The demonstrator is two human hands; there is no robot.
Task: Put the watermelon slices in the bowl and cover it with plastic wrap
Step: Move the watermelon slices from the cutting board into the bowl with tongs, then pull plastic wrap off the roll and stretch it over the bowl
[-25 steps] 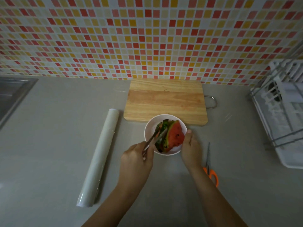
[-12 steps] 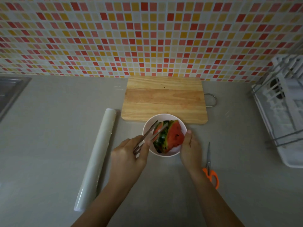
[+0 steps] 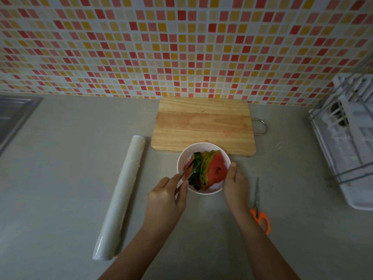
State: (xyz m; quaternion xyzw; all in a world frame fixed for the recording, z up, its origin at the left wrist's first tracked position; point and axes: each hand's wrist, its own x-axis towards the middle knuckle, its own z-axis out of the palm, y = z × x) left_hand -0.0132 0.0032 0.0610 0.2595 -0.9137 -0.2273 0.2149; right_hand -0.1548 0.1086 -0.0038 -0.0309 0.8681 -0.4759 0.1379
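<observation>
Left grip (image 3: 164,199) pinches tongs (image 3: 186,173); right grip (image 3: 235,184) holds bowl (image 3: 201,144)

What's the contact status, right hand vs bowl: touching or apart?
Touching. The head view shows the right hand pressed against the right side of the white bowl, with its thumb lying on the rim and no gap between them.

tongs (image 3: 187,173) back among watermelon slices (image 3: 216,168), prongs closer

Sink (image 3: 14,116) and dish rack (image 3: 347,150) partly beyond edges
</observation>
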